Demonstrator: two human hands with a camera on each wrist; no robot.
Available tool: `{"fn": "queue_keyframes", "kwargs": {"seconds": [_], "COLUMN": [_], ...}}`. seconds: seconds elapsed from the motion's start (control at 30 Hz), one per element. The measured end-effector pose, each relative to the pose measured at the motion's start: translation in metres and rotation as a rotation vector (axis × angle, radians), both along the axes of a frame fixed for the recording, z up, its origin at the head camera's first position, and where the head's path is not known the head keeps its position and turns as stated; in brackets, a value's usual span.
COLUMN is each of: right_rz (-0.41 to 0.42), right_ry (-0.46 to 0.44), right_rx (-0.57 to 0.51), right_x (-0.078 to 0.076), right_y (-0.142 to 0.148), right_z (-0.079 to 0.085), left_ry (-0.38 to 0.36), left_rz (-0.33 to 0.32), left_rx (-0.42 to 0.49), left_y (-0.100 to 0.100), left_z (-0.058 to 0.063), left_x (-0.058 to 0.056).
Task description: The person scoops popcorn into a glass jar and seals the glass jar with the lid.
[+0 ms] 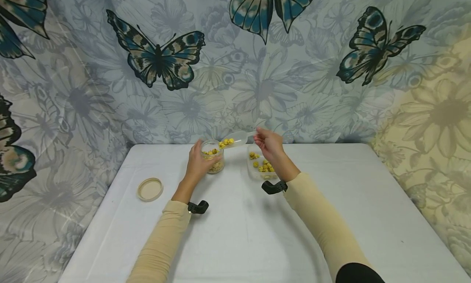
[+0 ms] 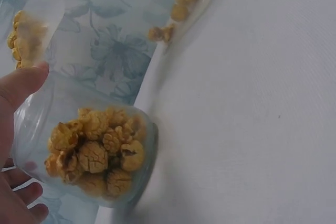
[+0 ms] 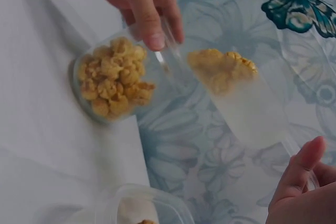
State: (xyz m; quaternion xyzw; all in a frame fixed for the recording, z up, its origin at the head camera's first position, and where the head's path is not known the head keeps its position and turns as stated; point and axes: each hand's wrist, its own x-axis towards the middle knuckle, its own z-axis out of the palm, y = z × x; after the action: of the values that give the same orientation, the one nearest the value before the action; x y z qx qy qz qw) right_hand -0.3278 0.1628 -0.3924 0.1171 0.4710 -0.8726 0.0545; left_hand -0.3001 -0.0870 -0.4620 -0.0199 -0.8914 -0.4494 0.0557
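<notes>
My left hand [image 1: 199, 162] grips a clear glass jar [image 2: 37, 129] around its upper part, thumb near the rim. Yellow popcorn [image 2: 94, 153] fills the lower part of the jar, which stands on the table. With the fingers of my right hand [image 1: 270, 144] I pinch the handle of a translucent plastic scoop [image 3: 257, 121]. The scoop tilts down to the left, its front end at the jar's mouth. A clump of popcorn [image 3: 223, 69] lies toward that front end. Below my right hand sits a clear plastic container [image 1: 252, 172] with more popcorn pieces inside.
A round pale lid [image 1: 150, 189] lies on the white-covered table [image 1: 228, 242], left of the jar. Behind the table's far edge hangs a backdrop [image 1: 206, 111] printed with flowers and butterflies. Both wrists carry black bands.
</notes>
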Motion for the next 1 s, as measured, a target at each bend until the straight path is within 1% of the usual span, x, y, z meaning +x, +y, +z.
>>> {"fn": "queue_keyframes", "kwargs": {"seconds": [0.23,0.4,0.5,0.67,0.83,1.0], "right_rz": [-0.005,-0.009,-0.030,-0.074,-0.104,-0.125], "right_ry": [0.002,0.035,0.068,0.122,0.180,0.194], "right_rx": [0.019,0.051,0.088,0.138,0.153,0.182], "right_x": [-0.001,-0.001,-0.001,-0.001,-0.003,-0.005], "right_y": [-0.006,-0.013,-0.018,-0.025,-0.033,-0.039], "right_z": [-0.003,-0.002,-0.001,0.002,0.007,0.009], "left_ry": [-0.035,-0.038,-0.042,-0.048,-0.051,-0.057], "left_rz": [-0.001,0.013,0.015,0.001,0.004,0.009], "left_rx": [0.035,0.083,0.101,0.099,0.103,0.111], "left_y": [-0.003,-0.004,-0.004,-0.005,-0.006,-0.007], "left_z": [-0.009,-0.013,-0.014,-0.014,-0.014,-0.015], "left_x": [-0.001,0.000,0.001,0.000,-0.002,-0.003]}}
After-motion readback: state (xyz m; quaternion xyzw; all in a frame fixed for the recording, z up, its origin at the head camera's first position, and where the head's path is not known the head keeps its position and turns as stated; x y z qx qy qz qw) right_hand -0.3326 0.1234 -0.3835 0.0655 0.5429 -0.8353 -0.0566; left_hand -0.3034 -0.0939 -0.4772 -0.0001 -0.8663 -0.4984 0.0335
